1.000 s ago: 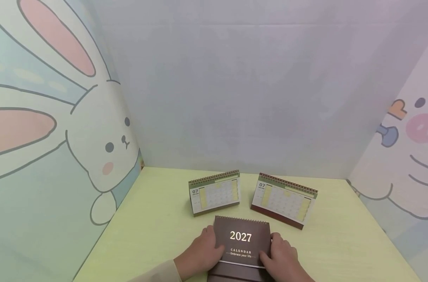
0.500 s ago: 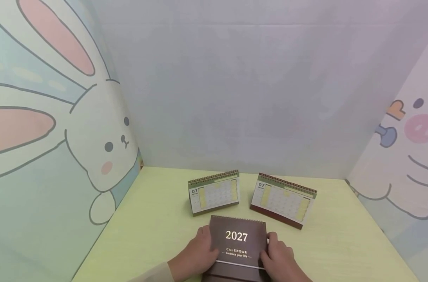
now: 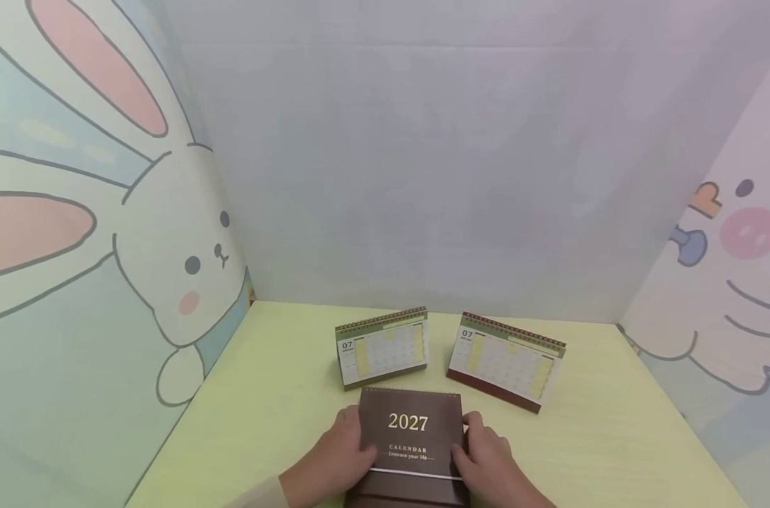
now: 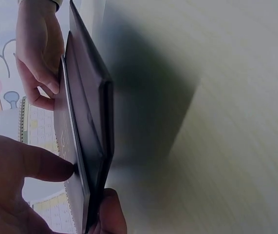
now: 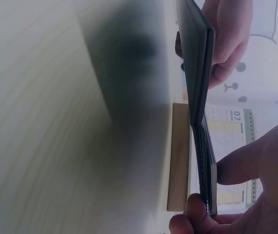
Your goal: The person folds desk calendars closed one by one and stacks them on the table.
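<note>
A dark brown desk calendar [image 3: 410, 436] with gold "2027" lettering is held between both hands, above the table with its shadow below. My left hand [image 3: 331, 455] grips its left side, thumb on the cover and fingers underneath. On the opposite side, my right hand [image 3: 494, 462] pinches the edge in the same way. The left wrist view shows the calendar's base panels [image 4: 87, 83] folded at an angle below the cover. In the right wrist view, the right thumb [image 5: 241, 163] presses the top while fingertips curl under the edge.
Two desk calendars stand upright behind, both showing month 07: a green-topped one [image 3: 385, 353] on the left and one with a dark red base [image 3: 505, 363] on the right. The pale yellow table [image 3: 233, 395] is bounded by a grey back wall [image 3: 423, 176] and cartoon-printed side walls.
Both hands have carried the brown calendar leftward, still gripping its two sides. The two standing calendars keep their places on the table, while the head view has shifted slightly.
</note>
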The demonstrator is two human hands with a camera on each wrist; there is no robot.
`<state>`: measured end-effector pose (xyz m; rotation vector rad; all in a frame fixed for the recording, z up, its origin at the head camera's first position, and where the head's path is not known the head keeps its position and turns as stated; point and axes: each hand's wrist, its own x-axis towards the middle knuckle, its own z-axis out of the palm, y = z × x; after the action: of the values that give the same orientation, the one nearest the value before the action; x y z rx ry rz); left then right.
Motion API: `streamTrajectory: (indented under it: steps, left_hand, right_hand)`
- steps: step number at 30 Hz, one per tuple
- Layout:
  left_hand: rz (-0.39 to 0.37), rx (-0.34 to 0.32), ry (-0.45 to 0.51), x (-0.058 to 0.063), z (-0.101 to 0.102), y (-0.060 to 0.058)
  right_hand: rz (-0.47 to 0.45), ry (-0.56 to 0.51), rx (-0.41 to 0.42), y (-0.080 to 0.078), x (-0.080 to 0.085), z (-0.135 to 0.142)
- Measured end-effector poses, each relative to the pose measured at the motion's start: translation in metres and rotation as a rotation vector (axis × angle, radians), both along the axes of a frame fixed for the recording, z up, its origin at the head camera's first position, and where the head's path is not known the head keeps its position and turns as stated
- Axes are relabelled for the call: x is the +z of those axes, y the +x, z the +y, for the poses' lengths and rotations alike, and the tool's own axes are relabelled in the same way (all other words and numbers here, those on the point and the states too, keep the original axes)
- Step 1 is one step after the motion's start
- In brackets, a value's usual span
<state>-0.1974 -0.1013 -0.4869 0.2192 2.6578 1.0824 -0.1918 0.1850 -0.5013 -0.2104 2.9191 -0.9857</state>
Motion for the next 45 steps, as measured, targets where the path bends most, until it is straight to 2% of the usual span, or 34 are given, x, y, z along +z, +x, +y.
streamTrajectory:
  steps: [8,14,19,26,34,45]
  left_hand:
    - [0.015,0.035,-0.049,0.002,-0.013,0.004]
    - [-0.01,0.048,-0.032,0.007,-0.019,0.005]
    - [-0.023,0.072,-0.033,0.006,-0.023,0.005]
    - [-0.013,0.102,-0.067,0.009,-0.031,0.006]
    - [-0.006,0.098,-0.066,0.008,-0.044,0.01]
    - [0.016,0.133,-0.116,0.003,-0.055,0.009]
  right_hand:
    - [-0.008,-0.05,0.127,0.002,-0.003,-0.007]
    - [-0.013,-0.111,0.193,0.005,-0.002,-0.011]
    - [-0.014,-0.172,0.259,0.005,-0.002,-0.013]
    - [-0.066,-0.231,0.282,0.002,-0.003,-0.02]
    - [-0.099,-0.335,0.371,0.004,0.0,-0.029]
    - [-0.133,-0.372,0.418,0.0,0.001,-0.038]
